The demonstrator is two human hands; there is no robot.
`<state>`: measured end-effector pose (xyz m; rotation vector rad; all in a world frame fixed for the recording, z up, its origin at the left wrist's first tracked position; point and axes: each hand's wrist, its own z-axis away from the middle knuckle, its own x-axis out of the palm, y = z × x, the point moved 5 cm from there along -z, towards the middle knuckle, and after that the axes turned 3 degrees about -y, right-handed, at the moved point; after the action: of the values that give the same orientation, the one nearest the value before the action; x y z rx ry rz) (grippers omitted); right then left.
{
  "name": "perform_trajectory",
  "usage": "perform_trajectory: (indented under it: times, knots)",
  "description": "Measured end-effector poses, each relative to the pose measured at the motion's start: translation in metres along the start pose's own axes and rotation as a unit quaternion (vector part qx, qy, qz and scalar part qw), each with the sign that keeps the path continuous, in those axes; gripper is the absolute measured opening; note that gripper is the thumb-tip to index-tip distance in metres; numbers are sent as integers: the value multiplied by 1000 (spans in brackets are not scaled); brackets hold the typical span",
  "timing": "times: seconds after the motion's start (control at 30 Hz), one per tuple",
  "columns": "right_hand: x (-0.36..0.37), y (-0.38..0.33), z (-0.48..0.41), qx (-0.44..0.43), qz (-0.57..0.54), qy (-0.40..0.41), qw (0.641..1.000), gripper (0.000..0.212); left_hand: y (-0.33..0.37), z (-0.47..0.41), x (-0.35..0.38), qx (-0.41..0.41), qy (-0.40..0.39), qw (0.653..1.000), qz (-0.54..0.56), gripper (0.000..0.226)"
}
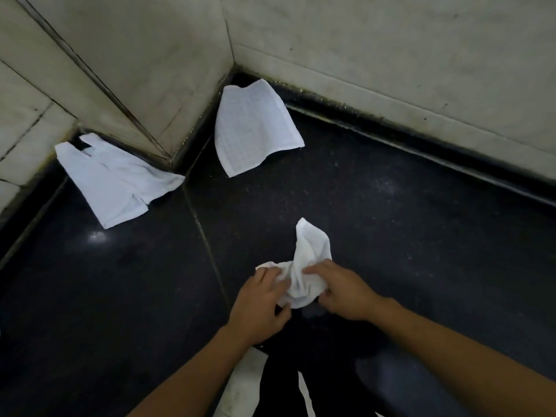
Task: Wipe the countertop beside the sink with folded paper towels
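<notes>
I hold a crumpled paper towel [301, 275] between my left hand [260, 305] and right hand [343, 293], both pinching it just above the dark countertop [406, 224]. Two folded towels lie beyond my hands: one [254, 127] in the pale tiled wall's [391, 46] corner, another [115, 179] far left.

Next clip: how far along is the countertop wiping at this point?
Done: nothing clearly; the dark countertop shows no wipe marks I can make out. A folded towel and a looser towel lie by the walls. In hand: the left hand and right hand both hold a crumpled towel over the counter. Remaining: folding it flat and the wiping itself.
</notes>
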<state>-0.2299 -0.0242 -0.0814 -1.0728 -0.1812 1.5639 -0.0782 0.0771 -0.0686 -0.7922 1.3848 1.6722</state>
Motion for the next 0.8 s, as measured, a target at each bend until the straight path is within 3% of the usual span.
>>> perform_trajectory:
  times: [0.07, 0.13, 0.2, 0.23, 0.33, 0.4, 0.47, 0.57, 0.7, 0.73, 0.77, 0.8]
  knots:
    - [-13, 3, 1, 17, -108, -35, 993, 62, -1, 11, 13, 22, -15, 998, -52, 52]
    - [-36, 5, -3, 27, -96, 32, 994, 56, -2, 15, 17, 31, -13, 996, -82, 51]
    - [-63, 0, -10, 19, 22, 159, 987, 51, -2, 14, 16, 42, 15, 996, -79, 34]
    - [-69, -6, -14, 6, 85, 185, 979, 55, -1, 11, 14, 45, 29, 996, -75, 25]
    - [-61, -26, -32, -46, 250, 103, 962, 65, 2, 5, 12, 28, 48, 997, -57, 18]
    - [-54, -29, -39, -73, 310, 69, 945, 46, 0, 3, 5, -28, 68, 997, 20, 16]
    - [-53, -23, -38, -61, 276, 76, 956, 29, -7, 5, -6, -119, 91, 976, 156, 10]
    - [-60, -6, -24, -12, 136, 121, 983, 22, -20, 9, -20, -243, 120, 892, 363, 14]
    - [-59, 0, -6, -9, 35, 196, 980, 13, -35, 8, -15, -382, 73, 802, 453, 30]
    - [-54, 0, -4, -9, 27, 199, 980, 14, -38, 7, -13, -403, 48, 795, 450, 35]
    - [-49, 0, -3, -5, 21, 196, 980, 19, -41, 6, -12, -409, 16, 810, 419, 37]
    - [-44, 3, -3, 3, 16, 191, 982, 25, -44, 4, -13, -399, -20, 849, 347, 35]
